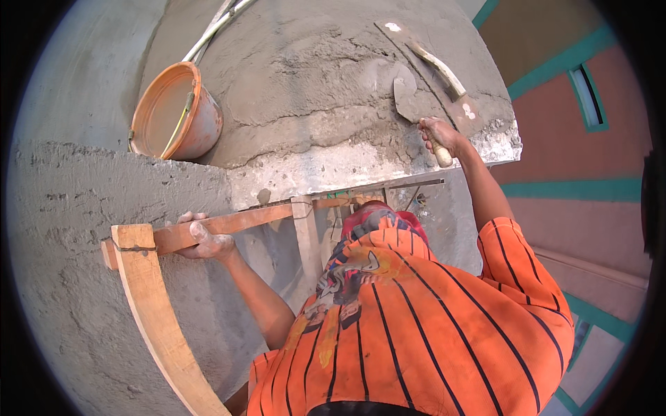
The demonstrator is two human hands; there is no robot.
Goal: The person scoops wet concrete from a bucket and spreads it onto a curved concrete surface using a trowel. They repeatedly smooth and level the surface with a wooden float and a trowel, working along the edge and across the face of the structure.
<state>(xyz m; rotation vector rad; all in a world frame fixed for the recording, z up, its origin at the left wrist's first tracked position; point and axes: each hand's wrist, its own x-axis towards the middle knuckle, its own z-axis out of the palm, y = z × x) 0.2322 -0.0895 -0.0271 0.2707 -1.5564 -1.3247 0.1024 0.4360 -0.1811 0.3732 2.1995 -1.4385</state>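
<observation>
My right hand is closed round the handle of a pointed trowel, whose mortar-smeared blade lies over wet grey mortar. Just beyond it, a long plastering float with a pale wooden grip rests on the same surface. On the left, my left hand is wrapped round a horizontal wooden bar, with the thumb on the near side. Wire ties this bar to an upright wooden post at its left end.
An orange bucket with a yellowish handle stands at the ledge's left, beside a pale pipe. The ledge has a rough white edge. Below the bar is a second wooden post. Pinkish walls with green bands rise at right.
</observation>
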